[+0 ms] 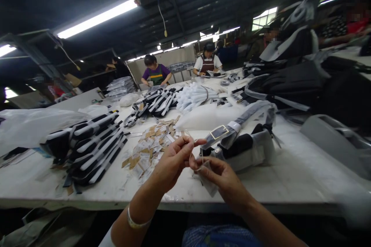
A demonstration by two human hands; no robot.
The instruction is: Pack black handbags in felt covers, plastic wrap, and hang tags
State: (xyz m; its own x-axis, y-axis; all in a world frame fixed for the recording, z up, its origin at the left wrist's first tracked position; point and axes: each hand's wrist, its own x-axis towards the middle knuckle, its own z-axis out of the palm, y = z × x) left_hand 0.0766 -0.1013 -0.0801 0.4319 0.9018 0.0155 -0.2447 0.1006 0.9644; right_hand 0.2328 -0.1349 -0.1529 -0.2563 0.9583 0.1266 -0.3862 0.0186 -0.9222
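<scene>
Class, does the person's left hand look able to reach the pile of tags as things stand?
Probably yes: the pile of tags lies near the left hand, nothing visible between them, though that hand holds a string.

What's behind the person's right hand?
Behind the right hand, a buckled strap and a partly wrapped black item show on the white table. The hand hides part of the pale piece it pinches; whatever else it covers cannot be seen.
</scene>
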